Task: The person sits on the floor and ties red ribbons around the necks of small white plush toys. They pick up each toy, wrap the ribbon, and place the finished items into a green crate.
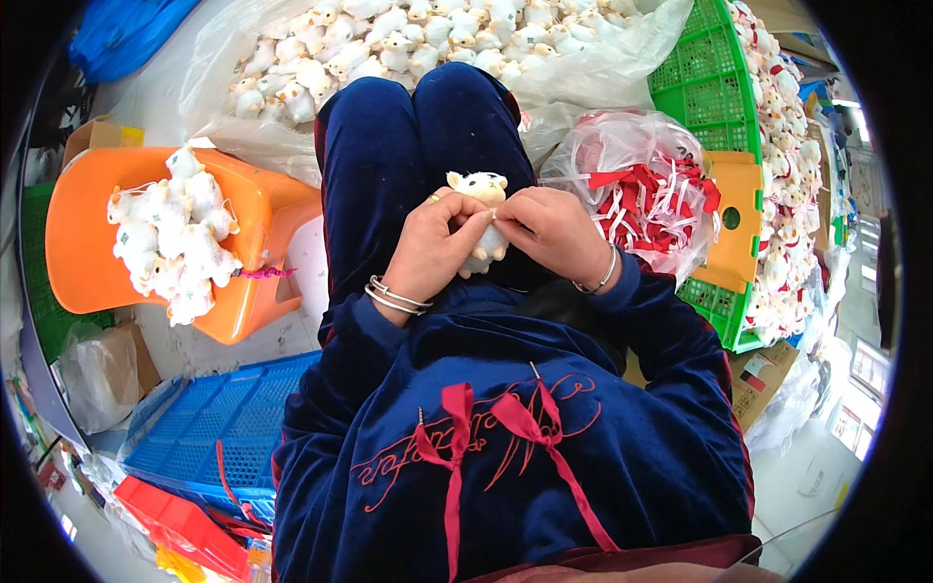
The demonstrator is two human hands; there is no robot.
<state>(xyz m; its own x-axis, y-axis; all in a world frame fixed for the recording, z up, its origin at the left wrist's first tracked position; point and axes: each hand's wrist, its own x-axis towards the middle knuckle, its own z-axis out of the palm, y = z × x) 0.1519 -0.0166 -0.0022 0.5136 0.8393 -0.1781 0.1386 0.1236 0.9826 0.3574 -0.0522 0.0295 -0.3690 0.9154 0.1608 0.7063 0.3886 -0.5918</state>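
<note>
A small white plush animal [479, 184] with yellowish ears and dark marks on top of its head rests upright over my lap. My left hand [434, 245] is closed on its left side, thumb and fingertips drawn together at the neck. From the other side my right hand [561, 231] pinches at the same spot, its fingertips meeting those of the left. Whatever thin piece may lie between the right fingertips is too small to make out. The toy's lower body [483, 251] shows beneath the hands.
On my left an orange stool [83, 228] bears a pile of white plush toys [175, 233]. A clear bag [583, 146] of red and white ribbons stands at my right, beside a green crate [705, 87]. Many plush toys [389, 39] lie on plastic sheeting ahead. A blue crate [219, 418] sits near left.
</note>
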